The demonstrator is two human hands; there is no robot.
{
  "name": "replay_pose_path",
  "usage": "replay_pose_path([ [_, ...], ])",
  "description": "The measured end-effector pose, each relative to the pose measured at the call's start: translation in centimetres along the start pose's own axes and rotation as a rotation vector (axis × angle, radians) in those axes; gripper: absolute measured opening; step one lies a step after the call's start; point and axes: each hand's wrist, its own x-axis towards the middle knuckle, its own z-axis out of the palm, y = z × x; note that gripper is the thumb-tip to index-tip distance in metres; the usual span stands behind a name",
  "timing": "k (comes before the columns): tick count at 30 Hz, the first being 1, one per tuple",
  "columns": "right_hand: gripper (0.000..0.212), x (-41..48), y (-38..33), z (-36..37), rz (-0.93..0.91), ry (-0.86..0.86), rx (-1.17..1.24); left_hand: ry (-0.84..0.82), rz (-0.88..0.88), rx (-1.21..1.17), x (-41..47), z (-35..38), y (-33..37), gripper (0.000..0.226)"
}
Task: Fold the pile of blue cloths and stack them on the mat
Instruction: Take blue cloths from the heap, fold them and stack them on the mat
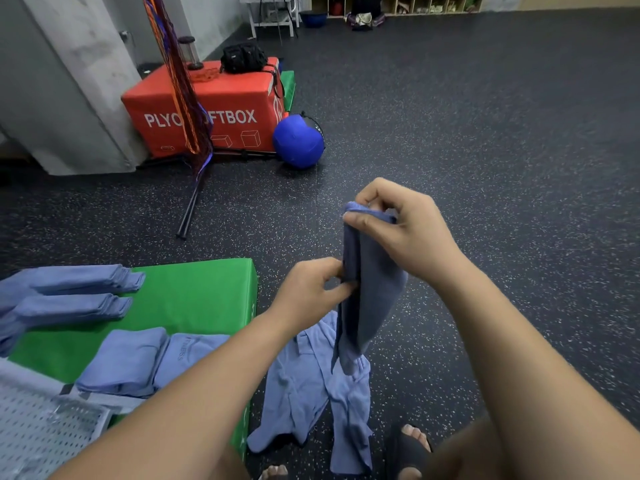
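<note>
Both hands, right [408, 226] and left [311, 292], are gripping one hanging blue cloth [370, 299]. Folded stacks [124, 358] are lying on the green mat [197, 292]. Unfolded cloths [311, 386] are remaining on the floor.

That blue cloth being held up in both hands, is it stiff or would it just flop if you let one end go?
Probably floppy: the blue cloth hangs limp below the right hand, and its lower end droops. It looks light, since the left hand pinches it with only its fingers. The loose cloths on the floor lie crumpled, so it likely would not hold a shape.
</note>
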Motion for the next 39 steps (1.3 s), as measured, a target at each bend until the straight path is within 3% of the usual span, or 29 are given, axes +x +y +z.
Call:
replay_pose_path([
  [6,0.02,-0.1,0.9,-2.2,0.054,0.094,-0.006,-0.196,-0.038,0.324,-0.8,1.7,-4.3,0.045],
  [11,0.02,-0.7,1.9,-3.0,0.09,0.144,-0.045,-0.373,-0.17,0.481,-2.1,2.0,-8.2,0.042],
  [15,0.019,-0.9,3.3,-3.0,0.124,0.175,-0.069,-0.434,-0.318,0.475,-3.2,1.5,-10.6,0.053],
  [20,0.021,-0.7,4.1,-2.4,0.122,0.176,-0.099,-0.403,-0.287,0.364,-1.9,-0.4,-8.4,0.055],
  [23,0.024,-0.9,3.9,-1.2,0.085,0.05,-0.138,-0.369,-0.217,0.344,-1.0,-1.2,-5.7,0.058],
  [32,0.056,-1.9,3.8,2.7,0.159,-0.682,-0.247,-0.245,-0.141,0.15,-0.7,-3.8,-0.4,0.053],
  [39,0.019,-2.1,4.2,3.3,0.163,-0.746,-0.187,-0.289,-0.162,-0.02,-1.0,-5.3,1.2,0.039],
])
